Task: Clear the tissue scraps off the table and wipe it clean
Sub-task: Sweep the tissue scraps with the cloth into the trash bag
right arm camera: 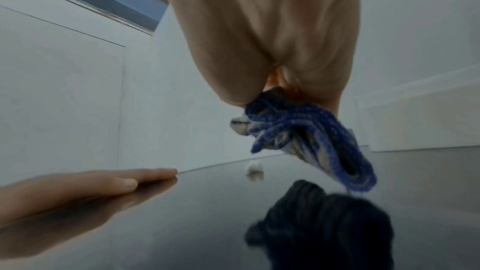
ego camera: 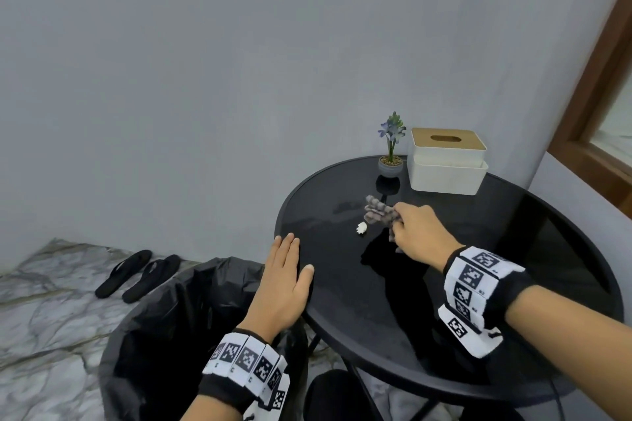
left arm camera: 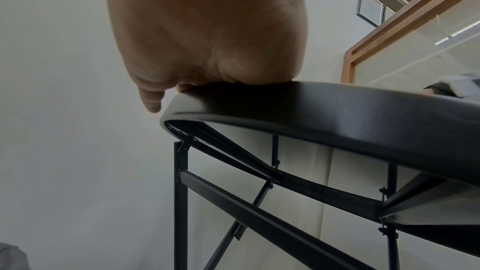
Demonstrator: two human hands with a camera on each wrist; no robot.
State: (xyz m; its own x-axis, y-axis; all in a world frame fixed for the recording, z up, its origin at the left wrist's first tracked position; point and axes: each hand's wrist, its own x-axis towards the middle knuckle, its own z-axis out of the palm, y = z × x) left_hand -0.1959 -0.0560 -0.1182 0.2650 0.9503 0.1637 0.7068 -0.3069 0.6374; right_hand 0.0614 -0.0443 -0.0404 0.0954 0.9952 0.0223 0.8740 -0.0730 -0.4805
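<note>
A round black glass table [ego camera: 513,335] fills the right of the head view. One small white tissue scrap [ego camera: 361,228] [right arm camera: 255,170] lies near its middle. My right hand [ego camera: 415,232] [right arm camera: 270,48] grips a bunched blue-and-grey cloth [ego camera: 379,212] [right arm camera: 306,130] just above the glass, right of the scrap. My left hand [ego camera: 284,284] [left arm camera: 207,28] [right arm camera: 78,188] lies flat with straight fingers on the table's left edge [left arm camera: 285,106], holding nothing.
A bin lined with a black bag [ego camera: 191,325] stands below the table's left edge, under my left wrist. A small potted plant [ego camera: 391,150] and a white tissue box [ego camera: 448,161] stand at the table's back. Black sandals [ego camera: 136,275] lie on the marble floor.
</note>
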